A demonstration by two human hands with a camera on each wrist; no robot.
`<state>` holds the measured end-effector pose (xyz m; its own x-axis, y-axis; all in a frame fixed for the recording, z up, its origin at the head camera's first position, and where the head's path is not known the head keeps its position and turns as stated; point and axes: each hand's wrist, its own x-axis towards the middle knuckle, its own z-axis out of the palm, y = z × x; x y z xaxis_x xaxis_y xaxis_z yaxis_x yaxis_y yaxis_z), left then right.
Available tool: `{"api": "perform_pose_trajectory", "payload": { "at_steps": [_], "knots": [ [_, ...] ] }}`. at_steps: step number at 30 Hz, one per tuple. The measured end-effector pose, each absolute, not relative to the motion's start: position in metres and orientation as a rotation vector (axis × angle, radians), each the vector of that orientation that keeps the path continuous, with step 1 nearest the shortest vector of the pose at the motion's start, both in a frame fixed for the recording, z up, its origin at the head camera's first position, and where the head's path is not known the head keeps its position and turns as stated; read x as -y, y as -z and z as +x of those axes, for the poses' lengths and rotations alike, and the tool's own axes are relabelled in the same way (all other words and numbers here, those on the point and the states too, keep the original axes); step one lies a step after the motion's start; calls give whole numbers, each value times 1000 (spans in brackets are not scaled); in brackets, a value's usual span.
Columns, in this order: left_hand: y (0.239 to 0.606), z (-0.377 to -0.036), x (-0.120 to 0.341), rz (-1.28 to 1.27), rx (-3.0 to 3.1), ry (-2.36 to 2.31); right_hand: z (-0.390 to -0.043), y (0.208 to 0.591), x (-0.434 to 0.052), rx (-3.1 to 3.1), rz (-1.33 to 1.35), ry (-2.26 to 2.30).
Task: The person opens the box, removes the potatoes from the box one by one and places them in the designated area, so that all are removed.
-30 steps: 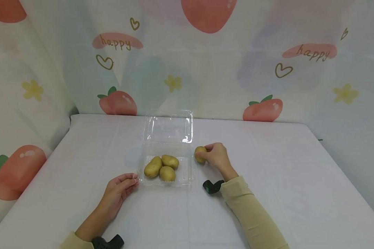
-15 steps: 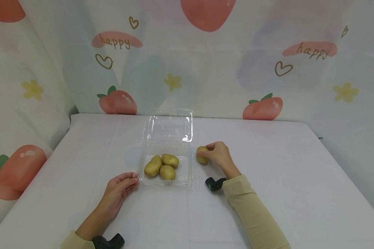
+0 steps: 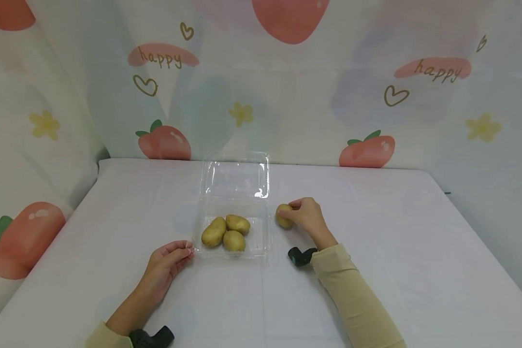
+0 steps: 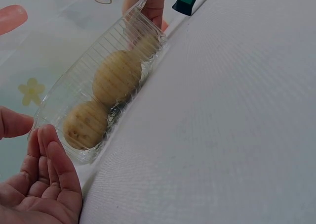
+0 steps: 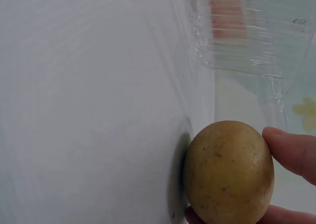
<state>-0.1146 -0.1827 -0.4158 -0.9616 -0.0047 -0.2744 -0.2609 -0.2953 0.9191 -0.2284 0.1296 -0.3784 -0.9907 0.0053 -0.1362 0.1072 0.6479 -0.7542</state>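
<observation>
A clear plastic clamshell container [image 3: 258, 241] lies with its lid [image 3: 235, 179] folded back, three potatoes [image 3: 214, 233] grouped inside its base. My left hand [image 3: 167, 266] pinches the near left corner of the rim between thumb and fingertips; the left wrist view shows the thumb [image 4: 15, 124] meeting the edge. Just right of the base, my right hand [image 3: 308, 217] grips a roundish potato [image 5: 229, 172] between thumb and fingers. That potato is close over the white cloth, its shadow right beside it in the right wrist view, and apart from the container wall.
A white cloth covers the table [image 3: 374, 232]. Behind and to the left hangs a printed fabric backdrop [image 3: 296, 96] with fruit and flower patterns. Black wrist devices [image 3: 301, 256] sit by both sleeves.
My right hand has shifted slightly to the right with the potato, widening the gap to the container. The left hand and the container have stayed in place.
</observation>
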Motion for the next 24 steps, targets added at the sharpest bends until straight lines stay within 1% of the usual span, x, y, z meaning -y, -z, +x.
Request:
{"api": "perform_pose_trajectory", "payload": {
  "at_steps": [24],
  "knots": [
    [416, -116, 182, -368, -1762, -2387, -229, 378, -133, -2729, 85, 1277]
  ]
}}
